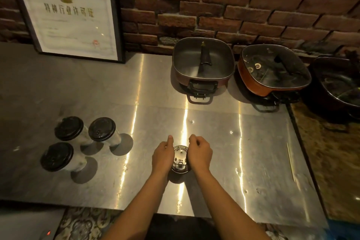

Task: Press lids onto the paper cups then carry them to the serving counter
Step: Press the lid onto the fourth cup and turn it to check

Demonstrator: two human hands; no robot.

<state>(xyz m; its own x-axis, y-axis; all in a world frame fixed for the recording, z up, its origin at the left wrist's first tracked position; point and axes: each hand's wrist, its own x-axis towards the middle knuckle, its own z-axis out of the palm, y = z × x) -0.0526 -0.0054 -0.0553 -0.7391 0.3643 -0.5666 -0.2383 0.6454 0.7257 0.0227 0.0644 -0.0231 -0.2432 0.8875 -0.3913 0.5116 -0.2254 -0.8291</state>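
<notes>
From the head view, your left hand [163, 155] and right hand [200, 154] flank the black plastic lid [180, 157] near the steel worktop's [224, 152] front edge, with your fingers curled on its rim. Press evenly all round until it seats. The cup beneath is hidden. Three lidded pale paper cups [116, 140] stand to the left, their contents unseen.
</notes>
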